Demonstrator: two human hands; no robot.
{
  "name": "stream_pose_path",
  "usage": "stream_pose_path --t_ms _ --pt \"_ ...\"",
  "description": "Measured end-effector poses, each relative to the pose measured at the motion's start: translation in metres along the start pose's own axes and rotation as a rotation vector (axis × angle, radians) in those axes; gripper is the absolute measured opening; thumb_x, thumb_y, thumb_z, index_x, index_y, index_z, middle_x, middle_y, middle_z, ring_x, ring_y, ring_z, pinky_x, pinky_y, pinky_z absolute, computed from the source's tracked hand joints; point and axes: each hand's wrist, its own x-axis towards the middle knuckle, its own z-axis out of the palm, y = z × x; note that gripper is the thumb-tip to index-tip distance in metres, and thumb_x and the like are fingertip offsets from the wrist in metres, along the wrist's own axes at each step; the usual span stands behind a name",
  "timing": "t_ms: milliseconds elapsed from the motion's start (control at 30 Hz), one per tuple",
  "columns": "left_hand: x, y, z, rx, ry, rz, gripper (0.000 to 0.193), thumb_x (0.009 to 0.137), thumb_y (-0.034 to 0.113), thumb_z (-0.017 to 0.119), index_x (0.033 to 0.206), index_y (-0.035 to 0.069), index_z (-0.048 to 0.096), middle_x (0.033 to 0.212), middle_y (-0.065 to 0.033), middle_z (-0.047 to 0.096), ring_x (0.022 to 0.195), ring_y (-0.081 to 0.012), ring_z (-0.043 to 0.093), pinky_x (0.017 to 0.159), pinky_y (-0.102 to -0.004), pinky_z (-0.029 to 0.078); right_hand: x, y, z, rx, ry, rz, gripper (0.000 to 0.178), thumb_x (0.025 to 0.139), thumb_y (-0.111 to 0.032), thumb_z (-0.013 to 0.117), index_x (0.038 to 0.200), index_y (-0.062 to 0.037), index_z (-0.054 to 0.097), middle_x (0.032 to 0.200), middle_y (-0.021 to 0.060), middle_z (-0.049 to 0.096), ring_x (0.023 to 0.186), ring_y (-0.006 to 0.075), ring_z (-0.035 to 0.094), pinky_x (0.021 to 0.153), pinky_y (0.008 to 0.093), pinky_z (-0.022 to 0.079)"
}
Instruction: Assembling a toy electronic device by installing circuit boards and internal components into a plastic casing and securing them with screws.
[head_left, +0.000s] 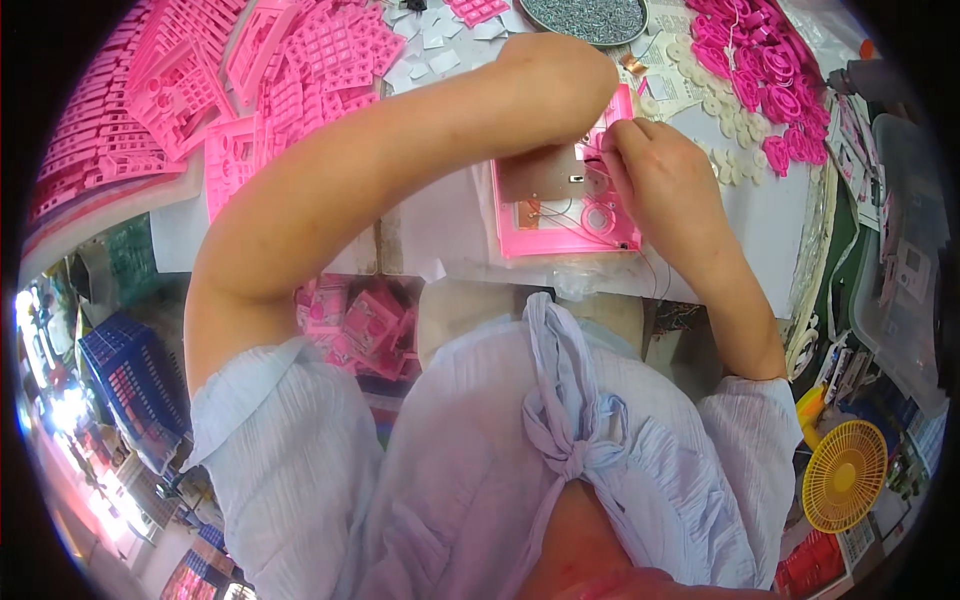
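Observation:
A pink plastic casing (515,243) lies on the table in front of me, its inside facing up. Over its left part sits a brown circuit board (540,178) with a small switch and thin wires (575,225). My left hand (565,75) is bent down over the casing's far side; its fingers are hidden behind the wrist. At the casing's right edge, my right hand (662,165) has its fingertips pinched together over the inside. What they hold is too small to make out. Loose wires trail over the near edge, below the right hand.
Pink molded panels (180,90) are piled at the far left. A round tray of screws (590,15) stands at the back, with off-white discs (735,120) and magenta parts (770,70) to its right. More pink pieces (365,325) lie below the table edge; a yellow fan (845,475) stands right.

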Motion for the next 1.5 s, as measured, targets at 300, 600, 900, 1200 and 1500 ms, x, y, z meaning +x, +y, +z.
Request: stream_pose_path --t_ms 300,600,900,1200,1500 --pt "0.0 -0.02 0.008 -0.233 -0.006 -0.072 0.025 0.075 0.021 0.079 0.094 0.005 0.078 0.093 -0.0152 0.075 0.09 -0.0321 0.073 0.074 -0.0441 0.059 0.016 0.015 0.023 0.212 0.246 -0.076 0.011 0.082 -0.012 0.077 0.089 -0.0056 0.072 0.105 0.0057 0.066 0.102 0.0297 0.055 0.088 0.0402 0.05" --pt "-0.004 -0.021 0.024 -0.288 0.09 -0.092 0.017 0.076 0.022 0.078 0.084 0.007 0.075 0.08 -0.0124 0.073 0.077 -0.0276 0.072 0.07 -0.0412 0.055 0.021 0.036 -0.005 0.081 0.016 -0.471 0.017 0.079 -0.013 0.078 0.096 -0.0115 0.077 0.103 0.0017 0.066 0.095 0.0271 0.057 0.082 0.0381 0.053" --pt "-0.005 -0.025 0.019 -0.292 0.069 -0.022 0.017 0.078 0.021 0.074 0.086 0.006 0.076 0.08 -0.0122 0.074 0.076 -0.0279 0.072 0.071 -0.0414 0.056 0.023 0.025 -0.011 -0.019 -0.126 -0.428 0.024 0.079 -0.012 0.076 0.103 -0.0115 0.077 0.105 0.0022 0.068 0.093 0.0264 0.059 0.079 0.0363 0.054" --pt "-0.011 -0.027 0.034 -0.095 0.12 0.088 0.014 0.088 0.017 0.063 0.091 0.006 0.072 0.087 -0.0149 0.072 0.086 -0.0341 0.07 0.075 -0.0467 0.055 0.008 0.012 0.008 0.063 0.095 -0.309 0.027 0.082 -0.012 0.074 0.108 -0.0052 0.071 0.101 0.0067 0.065 0.093 0.029 0.059 0.079 0.0393 0.052" --pt "-0.008 -0.024 0.035 -0.164 0.148 0.021 0.014 0.088 0.015 0.062 0.096 0.006 0.07 0.09 -0.018 0.072 0.088 -0.0371 0.07 0.074 -0.0468 0.055 0.006 0.002 0.002 0.065 -0.056 -0.18 0.028 0.082 -0.01 0.072 0.109 -0.0054 0.069 0.107 0.0098 0.063 0.1 0.03 0.058 0.082 0.0412 0.053"
